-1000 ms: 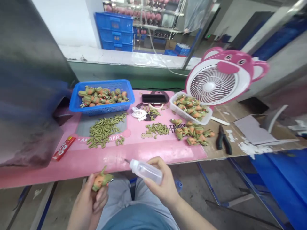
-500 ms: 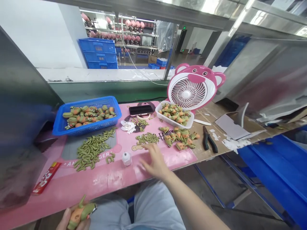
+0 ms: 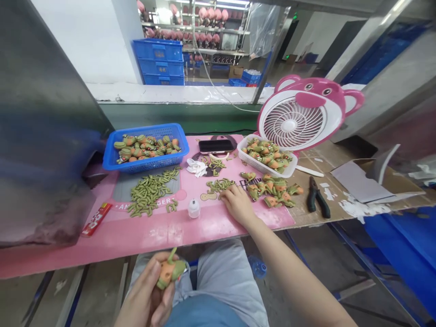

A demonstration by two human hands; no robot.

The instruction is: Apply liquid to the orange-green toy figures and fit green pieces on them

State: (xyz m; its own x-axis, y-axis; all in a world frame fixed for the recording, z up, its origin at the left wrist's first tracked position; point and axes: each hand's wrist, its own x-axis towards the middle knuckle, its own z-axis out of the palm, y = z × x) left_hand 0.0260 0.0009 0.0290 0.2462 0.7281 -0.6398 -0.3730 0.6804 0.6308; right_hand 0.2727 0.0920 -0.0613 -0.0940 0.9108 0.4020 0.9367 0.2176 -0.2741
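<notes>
The left hand (image 3: 150,299) was held low over the lap, near the table edge, with its fingers wrapped around an orange-and-green toy figure (image 3: 169,270). The right hand (image 3: 237,203) lay on the pink mat (image 3: 211,227), its fingers curled down onto a small pile of green pieces (image 3: 221,185) (whether it pinched 1 I could not tell). A small white bottle (image 3: 194,209) stood just left of it. Loose toy figures (image 3: 275,191) lay to the right, black pliers (image 3: 317,197) beyond them.

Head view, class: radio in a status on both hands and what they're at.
Left hand gripping orange-green toy over lap. Right hand on green pieces. Glue bottle stands beside, untouched.
</notes>
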